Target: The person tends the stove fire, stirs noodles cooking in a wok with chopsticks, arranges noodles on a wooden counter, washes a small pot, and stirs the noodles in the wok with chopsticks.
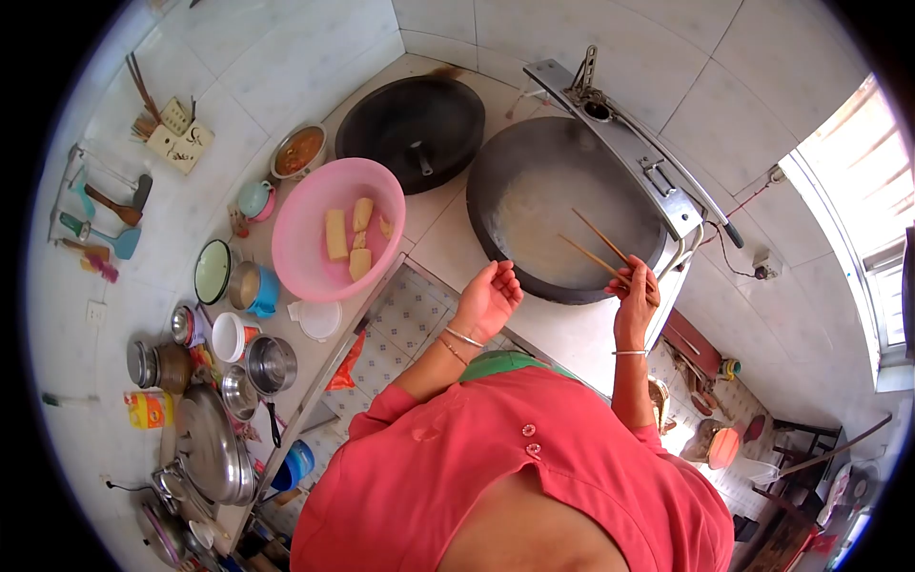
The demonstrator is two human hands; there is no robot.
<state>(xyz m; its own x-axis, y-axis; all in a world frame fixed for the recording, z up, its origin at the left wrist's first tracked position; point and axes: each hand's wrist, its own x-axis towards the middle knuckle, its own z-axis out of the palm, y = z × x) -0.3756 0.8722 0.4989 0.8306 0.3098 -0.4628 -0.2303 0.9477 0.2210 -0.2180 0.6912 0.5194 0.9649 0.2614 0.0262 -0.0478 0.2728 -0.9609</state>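
Note:
A pair of wooden chopsticks (593, 250) is gripped in my right hand (637, 294), their tips pointing over the big dark wok (481, 229). Pale, cloudy liquid (548, 224) fills the wok's bottom, and steam blurs its surface. By the wok's near rim, my left hand (490, 297) is palm up with loosely curled fingers and nothing in it. To the left stands a pink basin (291, 262) with several pale yellow, log-shaped pieces (335, 234) inside. A dark round lid (396, 119) with a handle lies behind the basin.
A metal-topped stand with a lever (648, 172) rises beside the wok's right rim. A bowl of reddish food (300, 151), a blue-handled cup (257, 291), a steel saucepan (271, 365) and other pots crowd the left counter. Utensils hang on the left wall.

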